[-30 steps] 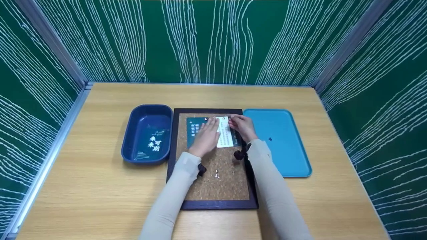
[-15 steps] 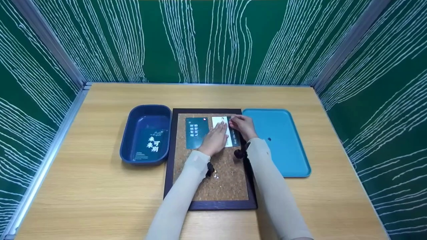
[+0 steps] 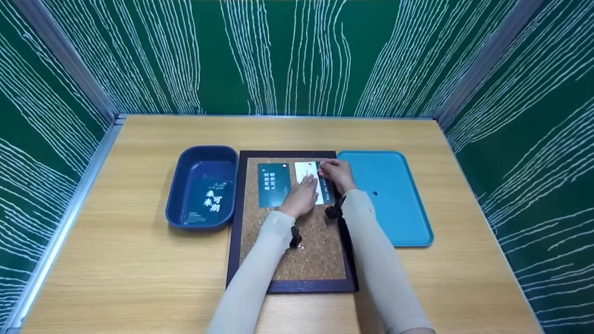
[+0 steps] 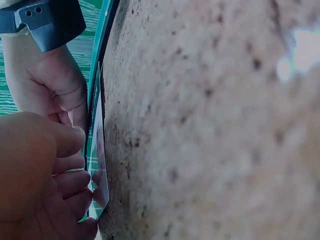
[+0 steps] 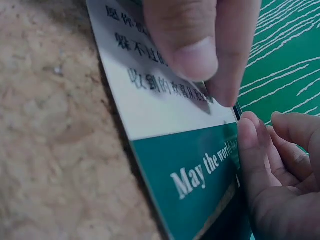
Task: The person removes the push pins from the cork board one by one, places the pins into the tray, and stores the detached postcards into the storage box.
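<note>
A white-and-green printed card (image 3: 328,191) lies on a cork board (image 3: 320,246) in a dark frame. My left hand (image 3: 302,195) rests on its white part with fingers extended. At the card's upper right corner my right hand (image 3: 338,173) has its fingers bent, thumb and fingertips close together at the edge. In the right wrist view the right fingertips (image 5: 248,131) meet the card's edge; I cannot tell whether they pinch something small. A red-headed pushpin (image 3: 284,165) marks the top of a green card (image 3: 274,185) to the left. Another small pin (image 3: 309,164) shows on the white part.
A dark blue bin (image 3: 174,204) with a green printed card (image 3: 211,199) in it stands left of the board. On the right a light blue tray (image 3: 399,204) bears a small dark speck. Small shiny bits (image 3: 300,247) lie on the cork by my left wrist.
My left hand has slid right and slightly toward me, off the green card and onto the white-and-green one, uncovering the red pin. My right hand has stayed at the corner.
</note>
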### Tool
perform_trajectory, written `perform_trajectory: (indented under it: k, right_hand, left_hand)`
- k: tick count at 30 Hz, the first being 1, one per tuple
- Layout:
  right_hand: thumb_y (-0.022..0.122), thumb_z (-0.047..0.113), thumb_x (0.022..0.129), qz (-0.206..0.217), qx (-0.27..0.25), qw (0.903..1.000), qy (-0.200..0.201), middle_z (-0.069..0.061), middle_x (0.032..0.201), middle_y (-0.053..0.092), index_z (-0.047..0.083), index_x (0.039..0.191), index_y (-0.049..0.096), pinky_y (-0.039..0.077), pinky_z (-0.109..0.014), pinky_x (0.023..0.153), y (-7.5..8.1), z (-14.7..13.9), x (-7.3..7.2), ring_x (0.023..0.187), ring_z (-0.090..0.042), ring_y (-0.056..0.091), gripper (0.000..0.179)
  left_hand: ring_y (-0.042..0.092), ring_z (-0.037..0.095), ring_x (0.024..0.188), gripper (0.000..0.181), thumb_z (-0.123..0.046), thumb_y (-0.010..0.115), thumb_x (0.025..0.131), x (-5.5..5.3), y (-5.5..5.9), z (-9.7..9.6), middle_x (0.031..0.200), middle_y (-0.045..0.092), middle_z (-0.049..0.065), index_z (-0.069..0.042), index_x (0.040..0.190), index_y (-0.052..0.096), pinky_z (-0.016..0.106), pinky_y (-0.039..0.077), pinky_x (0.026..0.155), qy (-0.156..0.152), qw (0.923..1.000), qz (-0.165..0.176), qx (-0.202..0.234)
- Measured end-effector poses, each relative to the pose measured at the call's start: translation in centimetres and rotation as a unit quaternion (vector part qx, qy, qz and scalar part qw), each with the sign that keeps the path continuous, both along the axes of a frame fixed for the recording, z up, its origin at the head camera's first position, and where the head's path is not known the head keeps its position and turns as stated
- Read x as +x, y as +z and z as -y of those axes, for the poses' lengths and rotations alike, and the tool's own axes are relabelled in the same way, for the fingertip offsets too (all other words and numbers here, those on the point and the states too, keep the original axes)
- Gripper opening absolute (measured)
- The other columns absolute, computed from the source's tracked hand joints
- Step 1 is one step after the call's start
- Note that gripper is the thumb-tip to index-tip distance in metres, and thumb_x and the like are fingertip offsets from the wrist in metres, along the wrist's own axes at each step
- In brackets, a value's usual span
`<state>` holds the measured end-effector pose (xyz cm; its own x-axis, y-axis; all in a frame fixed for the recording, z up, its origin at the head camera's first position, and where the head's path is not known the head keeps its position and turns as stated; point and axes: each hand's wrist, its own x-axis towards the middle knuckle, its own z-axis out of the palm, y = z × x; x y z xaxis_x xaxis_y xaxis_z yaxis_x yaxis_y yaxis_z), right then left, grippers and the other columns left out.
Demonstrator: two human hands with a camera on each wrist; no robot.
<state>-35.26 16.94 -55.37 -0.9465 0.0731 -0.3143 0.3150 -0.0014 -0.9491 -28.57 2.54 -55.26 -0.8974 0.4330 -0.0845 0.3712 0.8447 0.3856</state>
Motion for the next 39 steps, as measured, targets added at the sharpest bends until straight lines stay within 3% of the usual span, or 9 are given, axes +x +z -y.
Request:
perform_trajectory:
  k: [14,19,22,28,34,39]
  right_hand:
    - [0.057,0.010,0.096,-0.002,0.001,0.9998,0.018,-0.013,0.099,0.066,-0.007,0.122,0.059,0.058,-0.023,0.079,0.1,0.1,-0.4,0.076,-0.009,0.068,0.032]
    - [0.059,0.009,0.095,-0.001,0.011,0.9997,0.021,-0.016,0.100,0.067,-0.008,0.122,0.059,0.058,-0.024,0.079,0.0,0.1,-0.8,0.077,-0.012,0.069,0.033]
    - [0.060,0.009,0.094,-0.006,0.032,0.9992,0.022,-0.013,0.097,0.067,-0.008,0.121,0.060,0.058,-0.020,0.073,-0.2,0.0,-0.8,0.073,-0.007,0.066,0.032]
    - [0.061,0.014,0.094,-0.006,0.085,0.9953,0.046,-0.018,0.111,0.065,-0.003,0.120,0.063,0.058,-0.025,0.080,-0.2,0.1,-0.9,0.083,-0.012,0.067,0.030]
    - [0.060,0.013,0.094,-0.022,0.124,0.9901,0.062,-0.018,0.108,0.066,-0.003,0.116,0.065,0.058,-0.027,0.081,-0.3,0.5,-1.3,0.083,-0.014,0.067,0.027]
    - [0.059,0.010,0.093,-0.059,0.166,0.9815,0.074,-0.016,0.099,0.069,-0.004,0.110,0.068,0.058,-0.024,0.072,-0.3,0.8,-1.5,0.074,-0.009,0.065,0.023]
  left_hand:
    - [0.018,0.024,0.149,0.051,-0.023,0.040,0.103,-0.2,0.0,-0.4,0.161,0.019,0.009,-0.004,0.149,0.032,0.039,0.022,0.120,-0.026,0.9991,0.023,-0.022]
    - [0.017,0.024,0.149,0.050,-0.022,0.040,0.103,-0.4,-0.2,-0.2,0.160,0.020,0.009,-0.005,0.150,0.031,0.039,0.021,0.121,-0.030,0.9990,0.033,-0.008]
    - [0.016,0.023,0.149,0.050,-0.023,0.039,0.104,-0.4,-0.2,-0.2,0.161,0.018,0.009,-0.005,0.150,0.030,0.039,0.019,0.121,-0.031,0.9986,0.042,0.001]
    - [0.018,0.024,0.149,0.050,-0.022,0.041,0.103,-0.2,-0.4,-0.3,0.160,0.021,0.009,-0.003,0.149,0.033,0.039,0.020,0.121,-0.027,0.9986,0.041,0.020]
    - [0.020,0.025,0.148,0.050,-0.020,0.043,0.102,-0.3,-0.5,-0.2,0.159,0.023,0.010,-0.003,0.148,0.034,0.041,0.023,0.120,-0.025,0.9986,0.036,0.028]
    - [0.019,0.024,0.148,0.050,-0.020,0.043,0.102,-0.5,-0.3,-0.2,0.159,0.023,0.010,-0.003,0.148,0.033,0.040,0.022,0.120,-0.028,0.9985,0.041,0.022]
